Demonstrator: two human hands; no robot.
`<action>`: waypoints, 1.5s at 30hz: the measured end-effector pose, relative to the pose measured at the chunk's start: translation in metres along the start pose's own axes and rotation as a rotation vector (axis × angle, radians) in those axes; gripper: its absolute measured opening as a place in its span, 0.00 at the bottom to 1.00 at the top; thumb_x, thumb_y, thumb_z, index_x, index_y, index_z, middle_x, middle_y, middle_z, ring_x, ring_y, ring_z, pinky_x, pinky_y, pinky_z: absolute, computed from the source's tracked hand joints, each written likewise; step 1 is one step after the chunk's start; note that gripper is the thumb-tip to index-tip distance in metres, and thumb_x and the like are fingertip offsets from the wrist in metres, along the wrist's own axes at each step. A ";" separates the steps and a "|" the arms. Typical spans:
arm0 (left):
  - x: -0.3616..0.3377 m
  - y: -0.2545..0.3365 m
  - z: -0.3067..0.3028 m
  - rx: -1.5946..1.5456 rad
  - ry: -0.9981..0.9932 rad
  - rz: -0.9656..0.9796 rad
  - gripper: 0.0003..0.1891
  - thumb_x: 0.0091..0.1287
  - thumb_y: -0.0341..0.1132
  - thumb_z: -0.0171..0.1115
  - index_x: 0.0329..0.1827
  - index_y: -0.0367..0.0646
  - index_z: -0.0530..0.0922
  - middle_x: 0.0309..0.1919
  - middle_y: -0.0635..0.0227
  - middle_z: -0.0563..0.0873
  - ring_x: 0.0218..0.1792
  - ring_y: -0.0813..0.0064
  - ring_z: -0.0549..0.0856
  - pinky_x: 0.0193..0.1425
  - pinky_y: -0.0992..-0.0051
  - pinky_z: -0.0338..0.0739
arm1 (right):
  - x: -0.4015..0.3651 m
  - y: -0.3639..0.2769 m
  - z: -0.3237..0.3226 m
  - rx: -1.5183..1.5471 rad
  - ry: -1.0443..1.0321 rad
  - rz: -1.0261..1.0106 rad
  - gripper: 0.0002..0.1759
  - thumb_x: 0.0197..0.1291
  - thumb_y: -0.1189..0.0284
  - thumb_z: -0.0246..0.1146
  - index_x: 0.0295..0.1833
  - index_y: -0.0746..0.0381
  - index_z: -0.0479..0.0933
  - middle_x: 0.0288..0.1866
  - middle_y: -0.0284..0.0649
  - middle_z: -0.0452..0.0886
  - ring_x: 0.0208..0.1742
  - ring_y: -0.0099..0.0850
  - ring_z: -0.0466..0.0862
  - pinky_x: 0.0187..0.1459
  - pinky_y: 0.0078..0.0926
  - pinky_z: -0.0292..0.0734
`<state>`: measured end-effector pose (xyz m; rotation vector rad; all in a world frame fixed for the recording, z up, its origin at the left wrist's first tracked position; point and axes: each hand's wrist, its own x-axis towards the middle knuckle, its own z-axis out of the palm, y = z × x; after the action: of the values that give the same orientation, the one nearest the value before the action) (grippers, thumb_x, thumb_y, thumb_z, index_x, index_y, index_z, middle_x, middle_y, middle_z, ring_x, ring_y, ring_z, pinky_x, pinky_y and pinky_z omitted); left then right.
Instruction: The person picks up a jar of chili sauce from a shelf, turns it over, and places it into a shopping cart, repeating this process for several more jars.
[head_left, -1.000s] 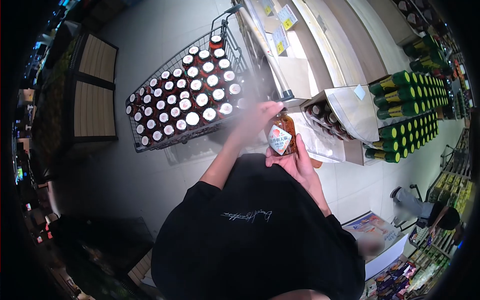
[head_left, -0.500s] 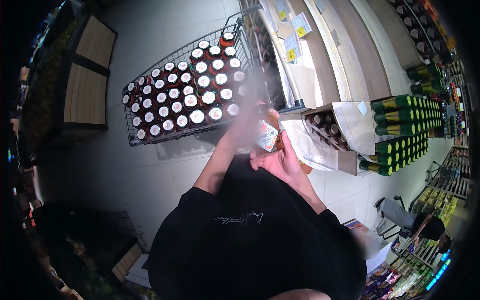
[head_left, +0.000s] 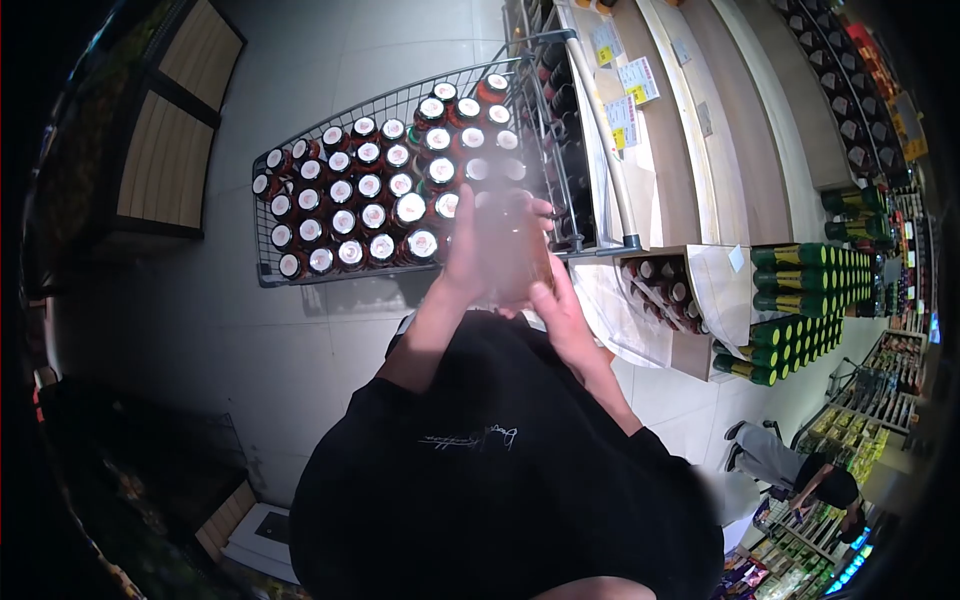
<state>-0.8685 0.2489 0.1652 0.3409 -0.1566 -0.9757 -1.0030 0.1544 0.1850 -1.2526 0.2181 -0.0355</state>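
A glass jar [head_left: 527, 248] of reddish-brown contents is held in front of my body, between both hands; a hazy blur covers much of it and its label cannot be read. My left hand [head_left: 459, 264] is closed around the jar's left side, some of its fingers lost in the haze. On the lower right side, my right hand [head_left: 567, 303] grips it with the thumb against the glass. Just beyond the hands, many white-lidded jars [head_left: 341, 190] stand upright in rows inside a wire shopping cart [head_left: 262, 235].
Wooden shelves [head_left: 690, 190] with price tags [head_left: 638, 80] rise at the right. Below them sits a carton [head_left: 690, 350] of dark jars, beside stacked green containers [head_left: 795, 280]. Wood-panelled display units [head_left: 165, 160] stand left. Another person [head_left: 800, 470] is at lower right.
The jar has turned so its white diamond label no longer shows. My left hand now shows more clearly at the jar's left side. The view has shifted, moving cart and shelves slightly right.
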 end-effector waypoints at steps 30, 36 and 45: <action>-0.060 0.015 -0.096 0.332 0.247 -0.071 0.24 0.81 0.48 0.40 0.70 0.41 0.67 0.62 0.61 0.77 0.59 0.66 0.81 0.61 0.61 0.77 | 0.018 0.047 0.027 -0.696 0.334 -0.107 0.41 0.48 0.74 0.75 0.68 0.65 0.65 0.48 0.38 0.76 0.40 0.22 0.77 0.42 0.21 0.75; -0.069 0.059 -0.098 0.686 0.426 -0.044 0.19 0.73 0.36 0.55 0.64 0.41 0.71 0.52 0.68 0.80 0.49 0.80 0.81 0.51 0.78 0.77 | 0.019 0.033 0.028 -0.776 0.187 0.218 0.33 0.56 0.71 0.72 0.67 0.62 0.68 0.47 0.38 0.80 0.39 0.24 0.81 0.41 0.23 0.76; -0.015 0.159 -0.143 1.169 0.566 0.498 0.25 0.64 0.28 0.69 0.60 0.36 0.67 0.52 0.62 0.79 0.52 0.77 0.80 0.57 0.75 0.77 | 0.013 0.042 0.005 -0.949 0.205 0.113 0.23 0.61 0.67 0.69 0.59 0.62 0.73 0.46 0.41 0.81 0.41 0.34 0.83 0.43 0.30 0.78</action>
<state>-0.7120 0.3737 0.0874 1.5477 -0.2660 -0.1699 -0.9931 0.1700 0.1449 -2.1813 0.5192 0.0441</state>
